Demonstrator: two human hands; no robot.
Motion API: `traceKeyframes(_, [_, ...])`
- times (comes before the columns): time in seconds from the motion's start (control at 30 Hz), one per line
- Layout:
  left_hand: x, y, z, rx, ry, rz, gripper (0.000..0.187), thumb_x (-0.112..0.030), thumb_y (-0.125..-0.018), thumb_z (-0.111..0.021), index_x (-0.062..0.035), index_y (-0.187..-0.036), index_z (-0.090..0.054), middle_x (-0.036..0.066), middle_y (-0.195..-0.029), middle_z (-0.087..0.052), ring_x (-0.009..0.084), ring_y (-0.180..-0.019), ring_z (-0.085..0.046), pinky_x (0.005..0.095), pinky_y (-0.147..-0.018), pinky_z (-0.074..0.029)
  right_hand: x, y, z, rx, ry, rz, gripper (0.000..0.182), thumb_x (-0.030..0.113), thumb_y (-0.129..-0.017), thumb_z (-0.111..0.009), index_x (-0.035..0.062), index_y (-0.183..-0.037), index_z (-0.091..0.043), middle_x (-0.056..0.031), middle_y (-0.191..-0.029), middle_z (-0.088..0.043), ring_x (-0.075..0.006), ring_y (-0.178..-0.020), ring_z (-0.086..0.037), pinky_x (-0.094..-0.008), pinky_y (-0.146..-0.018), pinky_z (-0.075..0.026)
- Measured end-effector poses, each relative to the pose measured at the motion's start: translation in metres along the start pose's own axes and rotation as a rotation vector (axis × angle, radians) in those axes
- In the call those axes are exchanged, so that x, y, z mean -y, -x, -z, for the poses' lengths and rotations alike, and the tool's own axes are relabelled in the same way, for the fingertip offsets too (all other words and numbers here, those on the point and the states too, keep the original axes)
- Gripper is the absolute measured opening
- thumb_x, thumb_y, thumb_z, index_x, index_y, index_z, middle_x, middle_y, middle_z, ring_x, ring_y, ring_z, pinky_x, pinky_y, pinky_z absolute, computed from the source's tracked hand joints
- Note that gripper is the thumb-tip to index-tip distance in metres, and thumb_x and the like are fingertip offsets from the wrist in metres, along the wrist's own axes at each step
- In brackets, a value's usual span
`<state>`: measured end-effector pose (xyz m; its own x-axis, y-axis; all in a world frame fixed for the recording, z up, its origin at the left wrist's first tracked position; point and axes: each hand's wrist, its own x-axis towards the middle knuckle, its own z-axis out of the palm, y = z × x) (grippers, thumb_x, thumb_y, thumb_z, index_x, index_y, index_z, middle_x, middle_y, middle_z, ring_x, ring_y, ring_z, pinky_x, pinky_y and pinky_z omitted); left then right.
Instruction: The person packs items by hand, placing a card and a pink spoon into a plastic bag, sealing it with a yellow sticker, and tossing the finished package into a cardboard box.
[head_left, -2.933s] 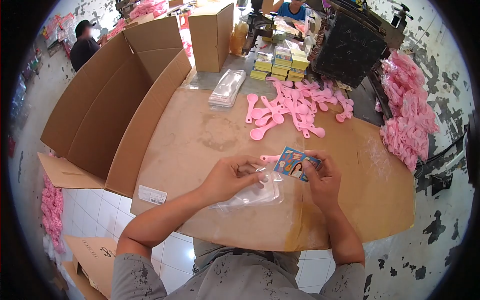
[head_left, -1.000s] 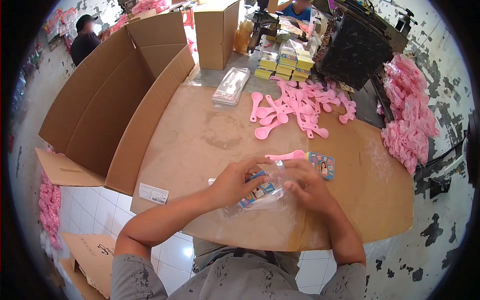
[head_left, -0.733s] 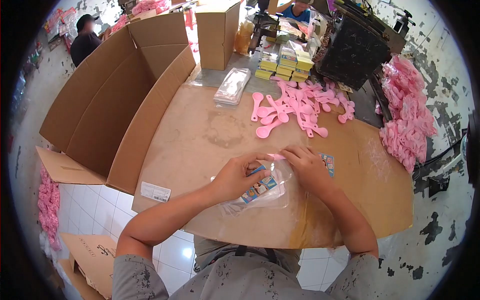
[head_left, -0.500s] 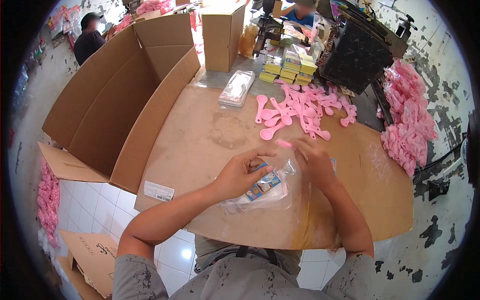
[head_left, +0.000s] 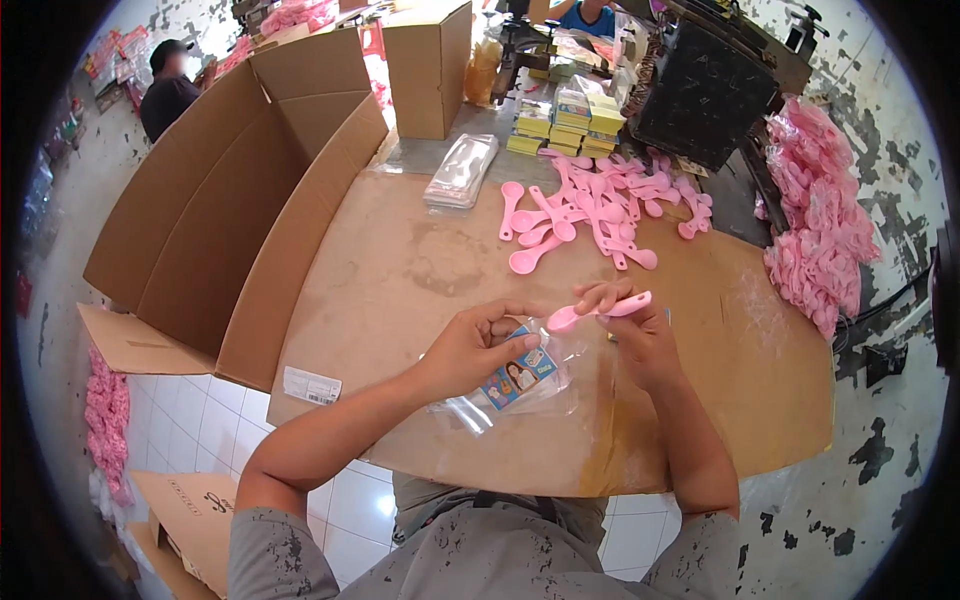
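My left hand (head_left: 484, 346) is closed on a clear plastic bag (head_left: 562, 384) and a blue printed card (head_left: 520, 378), thumb on the card's upper part. Just right of it, my right hand (head_left: 630, 335) grips a pink spoon (head_left: 598, 311) by its handle, with the bowl pointing left toward the bag's opening. Several clear bags lie under the card on the cardboard tabletop (head_left: 400, 250). Beyond my hands is a pile of pink spoons (head_left: 600, 205).
A big open carton (head_left: 220, 190) stands left, a tall box (head_left: 425, 75) behind. Stacked cards (head_left: 570, 120), flat plastic bags (head_left: 462, 172), a black machine (head_left: 705, 95) and bagged pink items (head_left: 820, 220) surround the table. Two people (head_left: 172, 92) are at the back.
My right hand has turned, and the pink spoon now shows fully across its fingers. The card in my left hand is more exposed, and the view has shifted slightly.
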<state>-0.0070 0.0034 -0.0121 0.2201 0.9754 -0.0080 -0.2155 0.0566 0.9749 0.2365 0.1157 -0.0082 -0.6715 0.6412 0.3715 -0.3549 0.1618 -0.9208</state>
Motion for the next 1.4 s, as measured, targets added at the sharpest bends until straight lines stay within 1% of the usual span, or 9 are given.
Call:
traceKeyframes(0.07, [0.002, -0.001, 0.000, -0.003, 0.020, 0.022, 0.041, -0.010, -0.105, -0.065, 0.0012, -0.143, -0.056, 0.008, -0.110, -0.077, 0.0064, -0.097, -0.069, 0.0238, -0.082, -0.056, 0.007, 0.002, -0.003, 0.010, -0.103, -0.071, 0.011, -0.001, -0.099, -0.063, 0.0085, -0.103, -0.063, -0.0143, -0.122, -0.070, -0.0272, -0.121, -0.066, -0.0443, -0.107, -0.049])
traceKeyframes(0.27, [0.003, 0.000, 0.007, 0.089, -0.034, 0.067, 0.037, -0.013, -0.105, -0.066, 0.0008, -0.139, -0.061, 0.008, -0.115, -0.077, 0.0067, -0.097, -0.069, 0.0248, -0.082, -0.057, 0.006, 0.005, 0.002, 0.096, 0.048, -0.075, 0.016, -0.006, -0.096, -0.061, 0.0091, -0.100, -0.062, -0.0130, -0.118, -0.069, -0.0269, -0.122, -0.066, -0.0436, -0.106, -0.051])
traceKeyframes(0.47, [0.002, 0.002, 0.007, 0.103, -0.023, 0.056, 0.037, -0.014, -0.105, -0.067, 0.0006, -0.139, -0.062, 0.007, -0.113, -0.077, 0.0056, -0.096, -0.068, 0.0239, -0.080, -0.055, -0.001, 0.002, 0.009, -0.034, -0.107, -0.084, 0.016, -0.007, -0.094, -0.063, 0.0089, -0.094, -0.062, -0.0105, -0.115, -0.064, -0.0261, -0.120, -0.067, -0.0440, -0.105, -0.051])
traceKeyframes(0.77, [-0.002, 0.003, 0.005, 0.114, 0.050, 0.080, 0.039, -0.013, -0.103, -0.070, 0.0024, -0.137, -0.062, 0.008, -0.110, -0.077, 0.0074, -0.095, -0.070, 0.0245, -0.083, -0.055, 0.007, 0.004, -0.002, 0.047, -0.014, -0.073, 0.017, -0.008, -0.092, -0.066, 0.0087, -0.093, -0.063, -0.0112, -0.113, -0.066, -0.0244, -0.117, -0.067, -0.0401, -0.101, -0.053])
traceKeyframes(0.87, [0.002, 0.002, 0.005, 0.133, 0.020, 0.068, 0.037, -0.018, -0.104, -0.069, 0.0029, -0.135, -0.065, 0.006, -0.110, -0.077, 0.0052, -0.094, -0.067, 0.0232, -0.080, -0.054, 0.009, 0.002, -0.004, 0.040, -0.041, -0.064, 0.017, -0.009, -0.090, -0.068, 0.0079, -0.092, -0.064, -0.0120, -0.111, -0.068, -0.0240, -0.114, -0.068, -0.0398, -0.099, -0.053])
traceKeyframes(1.07, [0.010, 0.001, 0.009, 0.152, 0.018, 0.103, 0.034, -0.019, -0.104, -0.069, 0.0032, -0.130, -0.068, 0.006, -0.111, -0.077, 0.0084, -0.098, -0.069, 0.0252, -0.086, -0.055, 0.005, 0.003, -0.005, 0.089, 0.029, -0.108, 0.017, -0.009, -0.086, -0.072, 0.0059, -0.088, -0.066, -0.0131, -0.109, -0.070, -0.0233, -0.110, -0.069, -0.0389, -0.100, -0.052])
traceKeyframes(1.17, [0.011, 0.001, 0.010, 0.172, 0.026, 0.141, 0.033, -0.021, -0.105, -0.068, 0.0025, -0.128, -0.068, 0.005, -0.109, -0.076, 0.0082, -0.097, -0.068, 0.0252, -0.086, -0.055, 0.000, -0.002, -0.008, 0.174, 0.061, -0.018, 0.017, -0.011, -0.084, -0.072, 0.0052, -0.088, -0.067, -0.0128, -0.114, -0.069, -0.0230, -0.114, -0.067, -0.0397, -0.101, -0.051])
traceKeyframes(1.37, [0.018, -0.002, 0.006, 0.176, 0.040, 0.066, 0.030, -0.022, -0.106, -0.067, 0.0012, -0.125, -0.070, 0.004, -0.107, -0.075, 0.0095, -0.096, -0.068, 0.0253, -0.087, -0.055, 0.005, 0.004, -0.021, 0.127, 0.277, -0.203, 0.033, -0.007, -0.089, -0.061, 0.0042, -0.119, -0.067, -0.0122, -0.134, -0.065, -0.0215, -0.125, -0.061, -0.0382, -0.107, -0.046])
traceKeyframes(1.4, [0.017, -0.002, 0.008, 0.144, 0.011, 0.097, 0.031, -0.022, -0.106, -0.066, 0.0015, -0.126, -0.069, 0.005, -0.107, -0.075, 0.0100, -0.096, -0.068, 0.0257, -0.087, -0.055, 0.005, 0.004, -0.020, 0.075, 0.195, -0.212, 0.033, 0.000, -0.092, -0.060, 0.0036, -0.125, -0.065, -0.0124, -0.137, -0.063, -0.0216, -0.127, -0.059, -0.0380, -0.109, -0.044])
